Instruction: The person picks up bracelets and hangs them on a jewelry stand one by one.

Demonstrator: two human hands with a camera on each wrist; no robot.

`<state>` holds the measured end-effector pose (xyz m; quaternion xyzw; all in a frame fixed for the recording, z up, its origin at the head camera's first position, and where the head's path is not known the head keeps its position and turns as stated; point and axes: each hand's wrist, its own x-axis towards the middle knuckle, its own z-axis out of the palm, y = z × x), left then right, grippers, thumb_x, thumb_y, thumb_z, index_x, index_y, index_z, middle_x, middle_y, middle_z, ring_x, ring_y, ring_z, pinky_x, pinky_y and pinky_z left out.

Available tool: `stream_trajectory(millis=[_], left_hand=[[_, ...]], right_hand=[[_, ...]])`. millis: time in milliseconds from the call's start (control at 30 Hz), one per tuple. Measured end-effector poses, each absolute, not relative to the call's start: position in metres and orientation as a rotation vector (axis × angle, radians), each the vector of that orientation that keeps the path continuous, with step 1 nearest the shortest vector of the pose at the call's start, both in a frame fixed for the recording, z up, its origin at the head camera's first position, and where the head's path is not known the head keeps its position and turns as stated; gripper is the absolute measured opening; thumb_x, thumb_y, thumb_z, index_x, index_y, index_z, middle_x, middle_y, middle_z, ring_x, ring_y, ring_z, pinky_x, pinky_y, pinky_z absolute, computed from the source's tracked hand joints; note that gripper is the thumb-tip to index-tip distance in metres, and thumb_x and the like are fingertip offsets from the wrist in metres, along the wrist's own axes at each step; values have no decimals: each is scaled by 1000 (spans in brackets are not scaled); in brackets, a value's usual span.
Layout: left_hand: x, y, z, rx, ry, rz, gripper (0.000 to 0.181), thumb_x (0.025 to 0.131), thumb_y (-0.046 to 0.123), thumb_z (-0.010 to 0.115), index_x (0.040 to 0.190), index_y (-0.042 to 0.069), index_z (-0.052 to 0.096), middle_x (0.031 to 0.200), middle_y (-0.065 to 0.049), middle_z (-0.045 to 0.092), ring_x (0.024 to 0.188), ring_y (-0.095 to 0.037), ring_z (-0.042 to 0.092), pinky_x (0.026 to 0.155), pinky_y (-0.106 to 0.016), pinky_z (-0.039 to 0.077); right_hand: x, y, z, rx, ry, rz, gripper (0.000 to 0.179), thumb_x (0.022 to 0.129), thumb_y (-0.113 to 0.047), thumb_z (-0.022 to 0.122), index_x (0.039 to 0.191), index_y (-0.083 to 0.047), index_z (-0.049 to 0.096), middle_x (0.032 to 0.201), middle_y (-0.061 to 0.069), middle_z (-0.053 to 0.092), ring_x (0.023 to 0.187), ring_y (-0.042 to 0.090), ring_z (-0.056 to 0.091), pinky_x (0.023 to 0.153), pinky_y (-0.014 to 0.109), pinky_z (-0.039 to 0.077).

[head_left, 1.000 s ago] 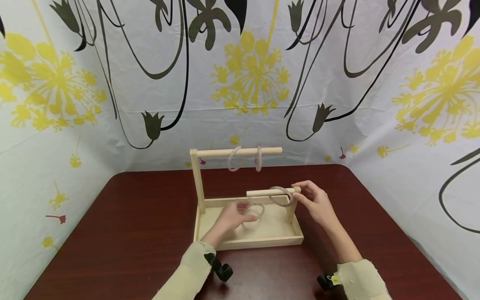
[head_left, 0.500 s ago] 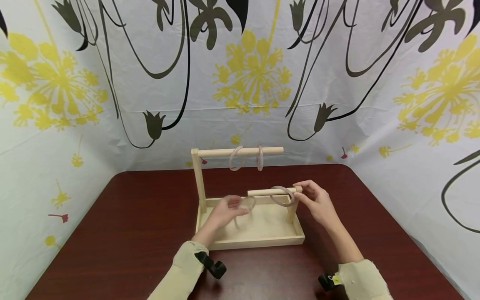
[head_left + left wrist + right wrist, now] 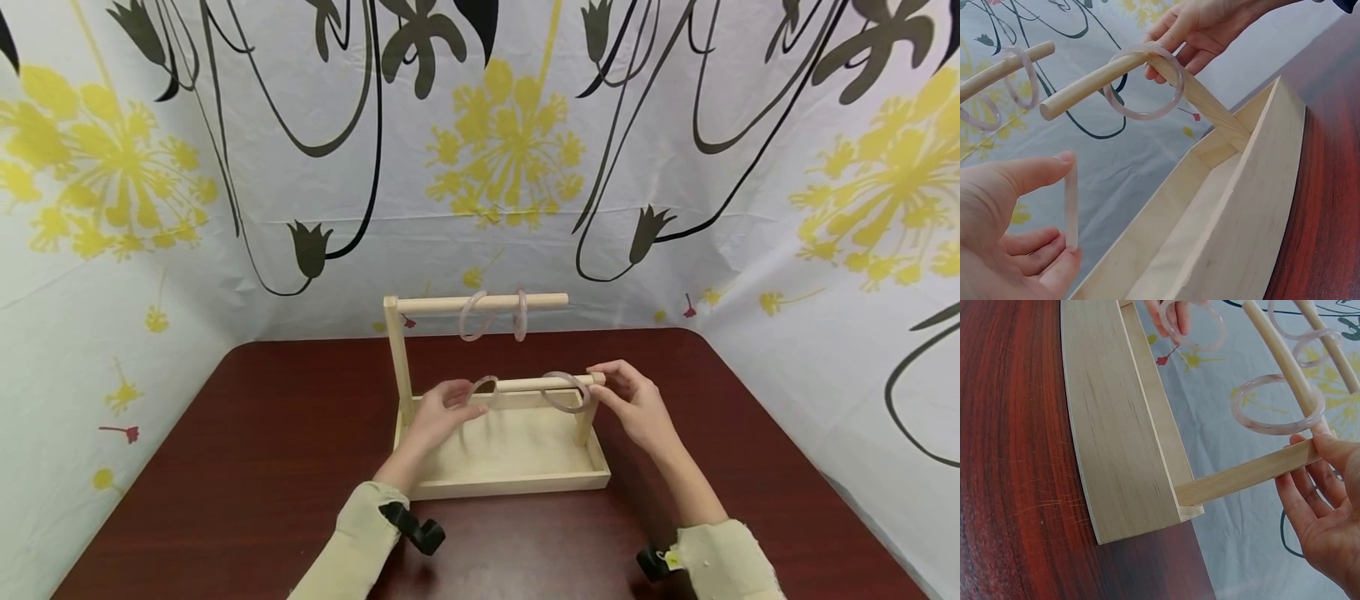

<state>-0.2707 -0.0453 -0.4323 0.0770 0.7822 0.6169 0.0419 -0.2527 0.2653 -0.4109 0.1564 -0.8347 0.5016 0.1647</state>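
Observation:
My left hand point(image 3: 459, 400) pinches a pale translucent ring point(image 3: 483, 382) between thumb and fingers. It holds the ring upright beside the free end of the lower wooden rod point(image 3: 536, 383), apart from it. In the left wrist view the ring point(image 3: 1071, 206) shows edge-on below the rod's tip point(image 3: 1050, 109). A second ring point(image 3: 564, 392) hangs on that rod near the short post point(image 3: 581, 425). My right hand point(image 3: 611, 387) grips the top of the short post where the rod joins it. The right wrist view shows its fingers point(image 3: 1319, 447) on the post beside the hanging ring point(image 3: 1279, 403).
The rack stands in a shallow wooden tray point(image 3: 510, 483) on a dark red table point(image 3: 262, 433). A tall post point(image 3: 397, 358) at the left carries an upper rod point(image 3: 435, 305) with two more rings point(image 3: 472, 317). A flowered cloth backdrop point(image 3: 225, 167) closes in the back and sides.
My left hand has lifted the ring from the tray floor up and back to the free end of the lower rod. The right hand has stayed on the short post.

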Motion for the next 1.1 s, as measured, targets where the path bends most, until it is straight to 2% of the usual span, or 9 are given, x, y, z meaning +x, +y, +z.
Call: stream_trajectory(millis=[267, 567, 933, 1100], left_hand=[[-270, -48, -428, 287, 2371, 2010, 52, 88, 10, 73, 133, -8, 54, 137, -28, 56, 130, -44, 53, 110, -49, 43], [-270, -50, -426, 265, 2313, 2068, 52, 90, 15, 73, 136, -1, 54, 141, -23, 55, 134, -38, 52, 111, -48, 43], [-269, -50, -422, 287, 2287, 2083, 54, 90, 15, 73, 138, 0, 53, 142, -22, 55, 134, -36, 52, 110, -46, 44], [-268, -49, -421, 272, 2275, 2092, 54, 89, 14, 74, 138, 2, 54, 143, -20, 55, 134, -35, 52, 111, -46, 44]], right_hand=[[-252, 265, -410, 459, -2369, 1436, 25, 96, -11, 66, 119, -1, 63, 104, -21, 67, 92, -5, 63, 78, 13, 51], [-252, 265, -411, 444, -2379, 1431, 26, 96, -11, 66, 119, 0, 63, 104, -19, 67, 93, -4, 63, 78, 13, 51], [-252, 266, -410, 444, -2388, 1421, 27, 96, -12, 66, 120, 1, 63, 106, -14, 69, 93, -3, 63, 77, 13, 51], [-253, 267, -411, 448, -2386, 1419, 27, 96, -12, 66, 119, 1, 63, 105, -17, 68, 92, -4, 63, 77, 13, 51]])
